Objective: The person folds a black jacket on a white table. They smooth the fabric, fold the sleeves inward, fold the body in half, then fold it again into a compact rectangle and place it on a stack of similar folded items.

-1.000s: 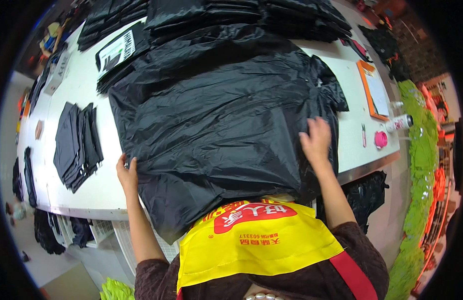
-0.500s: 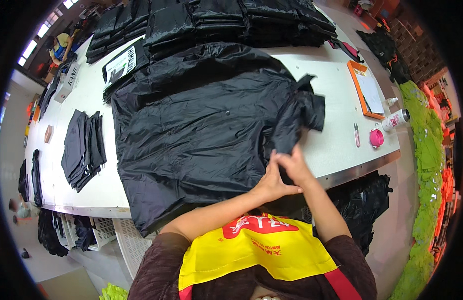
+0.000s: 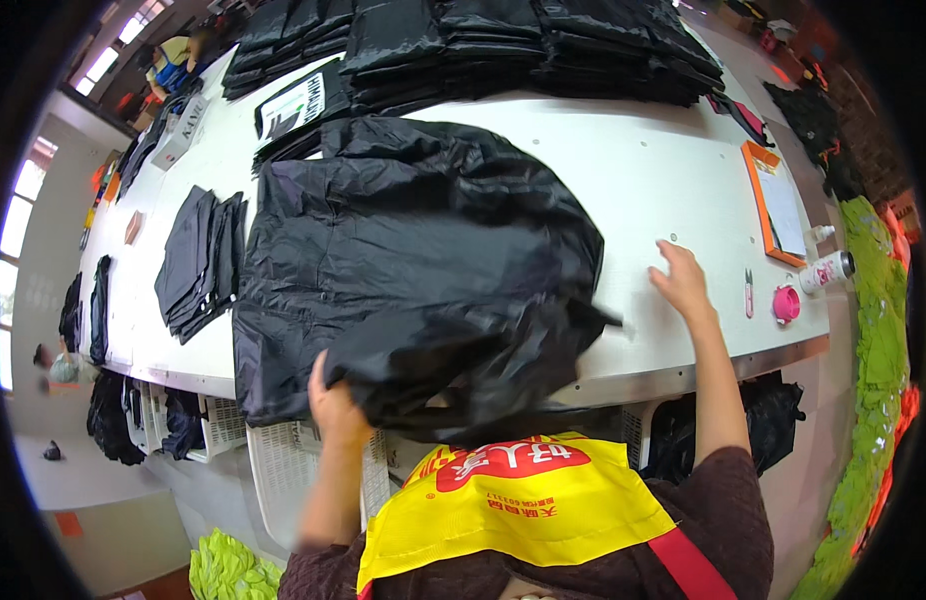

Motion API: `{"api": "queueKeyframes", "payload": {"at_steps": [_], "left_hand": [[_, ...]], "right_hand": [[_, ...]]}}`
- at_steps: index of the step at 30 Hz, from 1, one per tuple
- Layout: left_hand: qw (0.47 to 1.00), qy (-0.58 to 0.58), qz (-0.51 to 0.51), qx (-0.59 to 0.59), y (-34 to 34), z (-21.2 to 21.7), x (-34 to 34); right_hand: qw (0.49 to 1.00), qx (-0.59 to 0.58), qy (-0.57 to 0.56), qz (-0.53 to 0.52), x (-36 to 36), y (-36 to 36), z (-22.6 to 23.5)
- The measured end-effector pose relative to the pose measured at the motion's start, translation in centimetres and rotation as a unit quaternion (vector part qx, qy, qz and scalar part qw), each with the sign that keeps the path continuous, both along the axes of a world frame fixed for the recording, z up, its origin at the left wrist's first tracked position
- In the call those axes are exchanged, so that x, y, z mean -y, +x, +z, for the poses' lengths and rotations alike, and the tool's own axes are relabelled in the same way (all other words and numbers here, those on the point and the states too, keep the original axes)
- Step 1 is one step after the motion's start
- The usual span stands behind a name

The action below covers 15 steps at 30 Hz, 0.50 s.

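Note:
A shiny black jacket [image 3: 413, 240] lies spread and partly folded over the near side of the white table, its near part bunched and hanging at the edge. At its lower left, my left hand [image 3: 339, 408] grips the near edge of the fabric, some fingers hidden by the cloth. My right hand [image 3: 683, 280] is raised over the bare table to the right of the jacket, fingers apart, touching nothing. A loose tip of black fabric sticks out from the jacket toward this hand.
Stacks of folded black garments [image 3: 483, 50] line the far side. Dark folded pieces [image 3: 198, 265] lie at left. On the right are an orange tray [image 3: 761, 205] with paper, a white bottle [image 3: 828, 270], a pink cup-like lid [image 3: 786, 304] and small snips [image 3: 749, 294]. White crates [image 3: 283, 480] stand below.
My hands have come apart: the left went left to the jacket's near edge, the right moved right, off the fabric. The jacket's right part has been folded inward. The view has shifted.

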<state>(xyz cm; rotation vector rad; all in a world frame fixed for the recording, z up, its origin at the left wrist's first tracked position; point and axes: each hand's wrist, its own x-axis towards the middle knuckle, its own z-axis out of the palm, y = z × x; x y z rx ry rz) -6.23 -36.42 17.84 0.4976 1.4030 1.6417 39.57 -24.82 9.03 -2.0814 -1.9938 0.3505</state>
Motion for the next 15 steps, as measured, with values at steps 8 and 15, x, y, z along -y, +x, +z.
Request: {"api": "queueKeyframes", "payload": {"at_steps": [8, 15], "left_hand": [[0.831, 0.110, 0.007, -0.545, -15.0, 6.6, 12.5], [0.561, -0.177, 0.142, -0.796, -29.0, 14.8, 18.0]], "right_hand": [[0.922, -0.195, 0.268, 0.202, -3.8, -18.6, -7.2], [0.759, -0.561, 0.261, 0.202, -7.6, -20.8, 2.8]]}}
